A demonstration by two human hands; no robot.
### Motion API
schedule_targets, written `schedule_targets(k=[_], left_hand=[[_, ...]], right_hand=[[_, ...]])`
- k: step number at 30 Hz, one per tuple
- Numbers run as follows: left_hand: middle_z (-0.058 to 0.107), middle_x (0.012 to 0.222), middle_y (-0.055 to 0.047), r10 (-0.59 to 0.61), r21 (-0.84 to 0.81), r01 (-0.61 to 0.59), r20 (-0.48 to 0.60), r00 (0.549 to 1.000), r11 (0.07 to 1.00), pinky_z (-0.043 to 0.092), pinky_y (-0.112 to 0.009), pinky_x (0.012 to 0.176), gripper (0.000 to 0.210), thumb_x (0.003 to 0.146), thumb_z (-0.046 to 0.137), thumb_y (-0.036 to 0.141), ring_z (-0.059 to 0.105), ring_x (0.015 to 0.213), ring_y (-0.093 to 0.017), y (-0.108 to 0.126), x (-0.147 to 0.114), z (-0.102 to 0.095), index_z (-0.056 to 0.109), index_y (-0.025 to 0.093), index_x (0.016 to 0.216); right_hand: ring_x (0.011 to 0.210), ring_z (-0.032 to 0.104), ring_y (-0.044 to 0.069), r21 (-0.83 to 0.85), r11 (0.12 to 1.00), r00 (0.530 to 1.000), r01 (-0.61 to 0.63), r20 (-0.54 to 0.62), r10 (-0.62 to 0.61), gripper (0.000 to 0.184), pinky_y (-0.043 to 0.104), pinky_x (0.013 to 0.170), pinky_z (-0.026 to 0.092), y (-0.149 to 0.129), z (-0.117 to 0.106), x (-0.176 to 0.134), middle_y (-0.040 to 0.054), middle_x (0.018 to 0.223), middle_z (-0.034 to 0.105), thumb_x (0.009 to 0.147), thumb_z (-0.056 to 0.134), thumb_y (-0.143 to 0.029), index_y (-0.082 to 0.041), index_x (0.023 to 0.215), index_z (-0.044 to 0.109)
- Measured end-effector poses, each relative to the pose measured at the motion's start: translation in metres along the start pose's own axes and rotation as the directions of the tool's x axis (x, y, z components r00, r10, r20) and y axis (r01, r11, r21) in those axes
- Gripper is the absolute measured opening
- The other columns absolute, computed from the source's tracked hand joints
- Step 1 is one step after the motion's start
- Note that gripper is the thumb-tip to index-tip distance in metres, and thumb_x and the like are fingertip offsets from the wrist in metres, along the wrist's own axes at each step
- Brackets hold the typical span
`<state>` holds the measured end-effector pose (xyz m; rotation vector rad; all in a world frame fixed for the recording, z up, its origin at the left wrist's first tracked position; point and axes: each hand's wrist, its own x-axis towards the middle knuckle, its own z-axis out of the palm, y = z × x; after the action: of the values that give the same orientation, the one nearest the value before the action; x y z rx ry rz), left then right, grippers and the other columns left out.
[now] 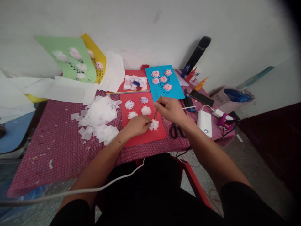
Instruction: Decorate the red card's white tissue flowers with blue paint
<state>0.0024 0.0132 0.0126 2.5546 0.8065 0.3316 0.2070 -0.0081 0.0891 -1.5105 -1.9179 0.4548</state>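
Observation:
A red sheet of paper [141, 138] lies before me with several puffy tissue-paper flowers on it. The two at its top, such as the left one [129, 104], carry purple-blue specks, while the lower ones are white. My right hand [170, 108] grips a thin brown stick [156, 113], its lower end pointing down at the lower right white flower [154, 125]. My left hand [138, 125] rests low over the sheet, fingers together and fingertips at that flower's left edge. Whatever those fingertips pinch is too small to make out. Left of the sheet is a pile of white tissue squares [100, 114].
Behind are a blue card [174, 84] with red-specked flowers and an ink-stained tissue [135, 83]. Black scissors [174, 131], a white power bank [204, 123] and a phone [202, 98] lie at right. A green flower card [68, 56] leans on the wall. A white cable [103, 187] crosses my lap.

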Motion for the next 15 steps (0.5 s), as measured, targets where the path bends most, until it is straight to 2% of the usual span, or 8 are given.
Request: schedule_targets(k=[3, 7, 10, 12, 15], left_hand=[[0.077, 0.101, -0.008, -0.059, -0.007, 0.059, -0.061, 0.996, 0.998, 0.055, -0.037, 0.085, 0.026, 0.099, 0.051, 0.024, 0.071, 0.093, -0.023, -0.001, -0.001, -0.003, 0.076, 0.019, 0.104], [0.075, 0.114, -0.011, -0.070, 0.005, 0.071, -0.106, 0.992, 0.997, 0.055, -0.038, 0.092, 0.032, 0.099, 0.050, 0.020, 0.070, 0.104, -0.024, 0.000, -0.001, 0.000, 0.071, 0.018, 0.124], [0.074, 0.115, -0.012, -0.027, 0.046, 0.031, -0.070, 0.997, 0.998, 0.055, -0.040, 0.093, 0.033, 0.101, 0.048, 0.021, 0.069, 0.106, -0.025, 0.002, 0.000, 0.005, 0.069, 0.018, 0.127], [0.073, 0.114, -0.012, -0.021, 0.066, 0.025, -0.057, 0.998, 0.998, 0.055, -0.040, 0.092, 0.034, 0.102, 0.047, 0.022, 0.069, 0.105, -0.025, 0.003, 0.001, 0.007, 0.069, 0.018, 0.127], [0.073, 0.115, -0.013, -0.038, 0.073, 0.042, -0.055, 0.998, 0.996, 0.055, -0.041, 0.093, 0.036, 0.103, 0.046, 0.023, 0.069, 0.106, -0.026, 0.003, 0.001, 0.007, 0.067, 0.016, 0.131]], right_hand=[[0.069, 0.060, 0.015, 0.097, 0.995, 0.989, -0.019, -0.142, 0.032, 0.026, 0.031, 0.067, 0.043, 0.009, -0.008, -0.022, 0.0021, 0.077, 0.070, 0.099, 0.059, -0.035, -0.020, 0.079, 0.069], [0.070, 0.065, 0.016, 0.281, 0.955, 0.937, -0.099, -0.297, 0.185, 0.020, 0.031, 0.063, 0.050, 0.030, -0.002, -0.072, 0.0035, 0.086, 0.075, 0.097, 0.065, -0.040, -0.023, 0.099, 0.076], [0.055, 0.060, 0.012, 0.461, 0.871, 0.875, -0.169, -0.336, 0.348, 0.021, 0.026, 0.050, 0.047, 0.039, 0.009, -0.105, 0.0019, 0.084, 0.074, 0.094, 0.070, -0.041, -0.023, 0.103, 0.076], [0.052, 0.059, 0.010, 0.531, 0.827, 0.825, -0.183, -0.374, 0.423, 0.020, 0.025, 0.046, 0.046, 0.040, 0.013, -0.118, 0.0017, 0.083, 0.074, 0.092, 0.073, -0.040, -0.023, 0.103, 0.076], [0.052, 0.060, 0.010, 0.560, 0.816, 0.776, -0.142, -0.449, 0.443, 0.019, 0.025, 0.048, 0.049, 0.037, 0.013, -0.123, 0.0030, 0.087, 0.077, 0.092, 0.073, -0.038, -0.023, 0.103, 0.076]])
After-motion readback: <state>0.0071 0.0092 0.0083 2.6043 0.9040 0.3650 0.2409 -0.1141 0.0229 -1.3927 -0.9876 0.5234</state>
